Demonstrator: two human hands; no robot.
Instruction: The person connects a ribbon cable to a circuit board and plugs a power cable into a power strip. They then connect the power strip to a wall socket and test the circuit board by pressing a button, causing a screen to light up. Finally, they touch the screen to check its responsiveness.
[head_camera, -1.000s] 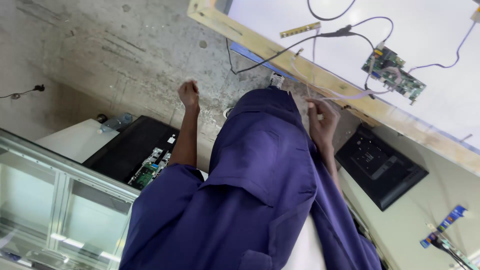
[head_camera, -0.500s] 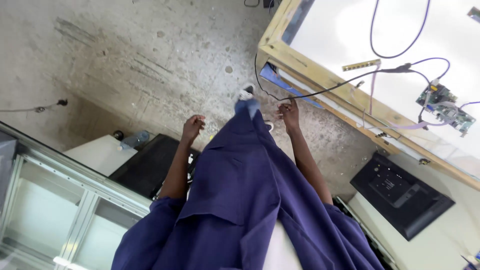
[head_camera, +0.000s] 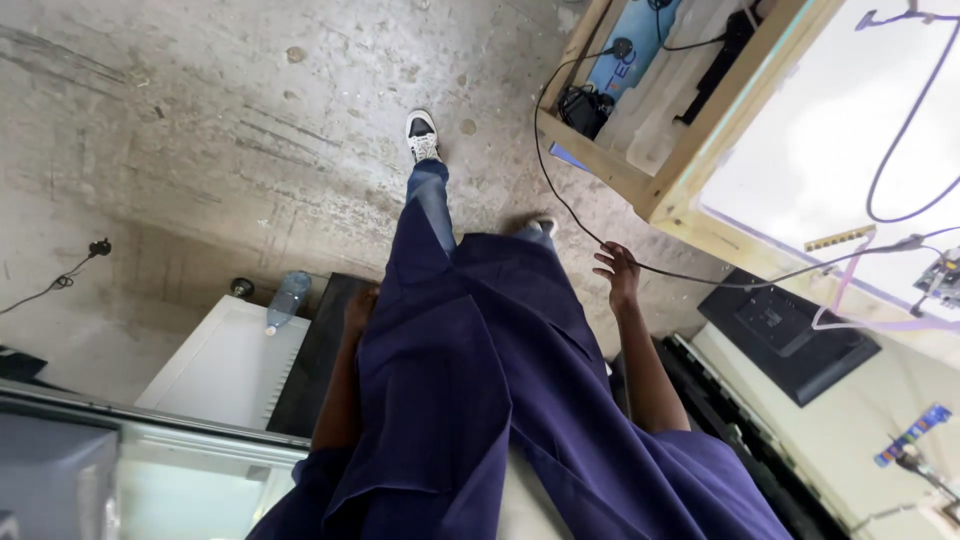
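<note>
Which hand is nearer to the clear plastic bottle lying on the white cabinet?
Left. The left hand hangs just right of the clear plastic bottle in the picture; the right hand is far across the blue coat, by a black cable.

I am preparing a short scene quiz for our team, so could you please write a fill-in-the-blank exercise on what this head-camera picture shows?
1. The person's right hand is open, close to a thin ____ cable.
2. The left hand hangs in front of a black panel, holding ____.
3. A clear plastic ____ lies on the white cabinet.
4. The person wears a loose coat coloured dark ____.

Missing words: black; nothing; bottle; blue
</note>
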